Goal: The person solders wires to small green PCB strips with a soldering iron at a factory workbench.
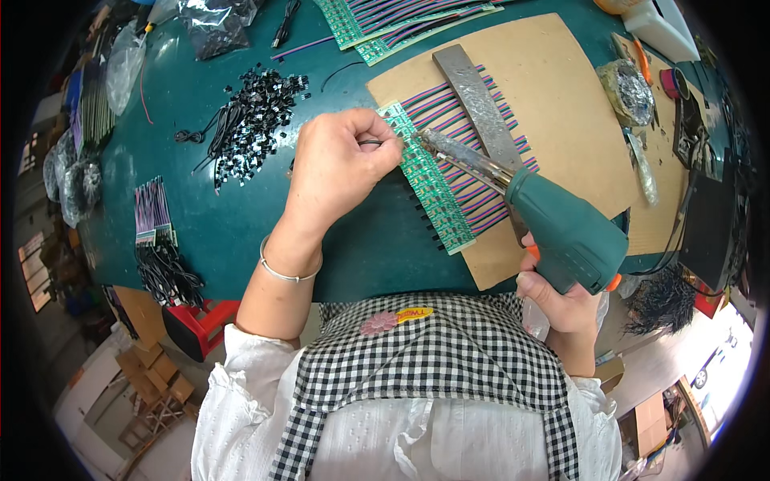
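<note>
My right hand (561, 298) grips a green soldering gun (561, 228) with an orange trigger. Its metal tip (437, 146) points at the upper end of a green circuit strip (429, 188). That strip lies across the edge of a brown board (553, 104) with striped purple and red wires (469, 136) fanned under it. My left hand (341, 164) is pinched on a small black connector wire (370, 143) right at the strip's top end, next to the tip. A grey metal bar (481, 104) weighs the wires down.
A heap of small black connectors (253, 120) lies on the green table (233, 216) left of my hand. Wire bundles (156, 240) sit at the left edge, more green strips (401, 24) at the top, a foil-wrapped holder (630, 92) and tools at right.
</note>
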